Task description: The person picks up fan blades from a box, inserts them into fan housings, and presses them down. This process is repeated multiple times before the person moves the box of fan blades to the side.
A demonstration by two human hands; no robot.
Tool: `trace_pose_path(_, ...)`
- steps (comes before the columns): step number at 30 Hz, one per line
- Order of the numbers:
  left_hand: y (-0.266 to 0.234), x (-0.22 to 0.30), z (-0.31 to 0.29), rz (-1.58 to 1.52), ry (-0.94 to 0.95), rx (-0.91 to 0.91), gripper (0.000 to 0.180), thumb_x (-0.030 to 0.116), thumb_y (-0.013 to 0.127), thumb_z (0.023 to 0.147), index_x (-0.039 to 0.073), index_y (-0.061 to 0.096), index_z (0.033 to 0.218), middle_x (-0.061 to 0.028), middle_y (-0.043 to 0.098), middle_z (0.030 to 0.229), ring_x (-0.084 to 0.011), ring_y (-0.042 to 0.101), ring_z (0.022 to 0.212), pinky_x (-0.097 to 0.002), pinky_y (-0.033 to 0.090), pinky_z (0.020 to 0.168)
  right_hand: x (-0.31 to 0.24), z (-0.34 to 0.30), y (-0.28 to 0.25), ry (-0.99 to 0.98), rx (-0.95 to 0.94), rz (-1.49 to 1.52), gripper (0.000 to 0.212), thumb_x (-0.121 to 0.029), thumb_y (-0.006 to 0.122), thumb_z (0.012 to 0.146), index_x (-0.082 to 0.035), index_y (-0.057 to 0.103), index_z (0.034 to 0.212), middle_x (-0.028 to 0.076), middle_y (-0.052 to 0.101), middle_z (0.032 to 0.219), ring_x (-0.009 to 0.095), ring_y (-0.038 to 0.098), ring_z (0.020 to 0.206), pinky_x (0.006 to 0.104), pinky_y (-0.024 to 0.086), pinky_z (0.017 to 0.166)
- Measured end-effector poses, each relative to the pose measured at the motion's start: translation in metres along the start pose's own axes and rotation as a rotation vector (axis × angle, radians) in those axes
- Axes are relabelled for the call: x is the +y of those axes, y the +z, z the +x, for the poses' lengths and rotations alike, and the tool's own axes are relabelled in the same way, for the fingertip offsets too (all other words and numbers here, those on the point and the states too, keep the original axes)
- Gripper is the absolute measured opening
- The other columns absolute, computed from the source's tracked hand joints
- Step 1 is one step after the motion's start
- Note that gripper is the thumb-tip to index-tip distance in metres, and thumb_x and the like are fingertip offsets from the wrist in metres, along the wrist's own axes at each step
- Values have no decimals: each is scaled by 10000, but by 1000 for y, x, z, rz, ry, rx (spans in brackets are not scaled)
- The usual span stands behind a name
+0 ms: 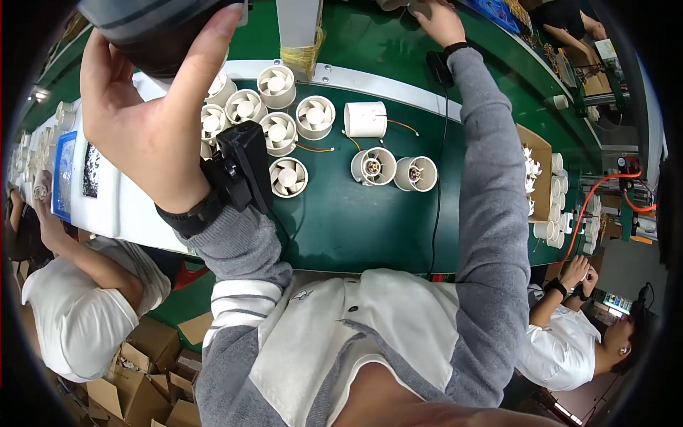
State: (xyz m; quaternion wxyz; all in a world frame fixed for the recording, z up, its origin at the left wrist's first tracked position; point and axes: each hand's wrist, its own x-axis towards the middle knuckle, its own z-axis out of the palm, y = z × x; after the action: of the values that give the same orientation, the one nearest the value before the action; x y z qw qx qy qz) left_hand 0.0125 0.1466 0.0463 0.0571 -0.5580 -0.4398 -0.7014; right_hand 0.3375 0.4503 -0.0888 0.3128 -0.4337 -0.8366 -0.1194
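A: Where is the thing being held?
B: The dark rounded object (156, 44) is left of the white post (297, 25), up high and partly cut off by the view's edge. The left hand (142, 139) grasps it, thumb on one side, fingers on the other.
A: And the right hand (445, 27)?
B: Right of the post, at the upper edge, by a greyish thing (393, 3) that is mostly cut off. I can't tell whether it grips it.
A: What's closest to the post?
B: Yellow banding (300, 58) wraps its foot. On the wearer's side of it, white fan units (276, 84) cluster, blades facing up.
A: Anything further along?
B: Right of the post and nearer the wearer, a white cylinder (365, 119) lies on its side, and beyond it two housings (416, 174) show coppery centres. All rest on the green tabletop (348, 231).
A: Farthest out?
B: Well right of the post, an open carton (542, 167) holds white bladed parts (530, 171); co-workers sit on both sides.
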Motion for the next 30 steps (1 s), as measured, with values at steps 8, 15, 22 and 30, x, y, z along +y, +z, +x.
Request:
trace_pose_path(8,5,-4,5,124,-76,-14,458,33,768,697,-53,559,1095,-156,647,1022,-219,642,920,-312,492,856,19,46,40,327,-270,14,345,-284,646,790,-123,609,1094,129,631,1010,284,617,856,367,492,723)
trace_pose_path(15,1,-17,2,82,-10,-14,469,27,763,699,-50,550,1110,-159,644,1026,-216,642,916,-308,497,847,5,47,37,333,-394,-208,330,-331,668,797,-190,653,1096,113,635,1092,300,626,935,379,496,801)
trace_pose_path(22,3,-6,-6,100,-101,-10,444,58,787,688,-41,578,1067,-144,659,975,-192,645,884,-289,502,818,33,-36,-49,384,-350,136,326,-280,682,807,-63,663,1050,134,678,917,181,648,803,291,495,713)
trace_pose_path(30,2,-1,-15,-91,23,40,425,96,819,660,-41,608,1002,-118,662,936,-163,635,842,-259,494,776,-99,-148,-184,332,-628,271,244,-107,678,783,-6,656,1005,96,666,845,145,612,747,255,477,680)
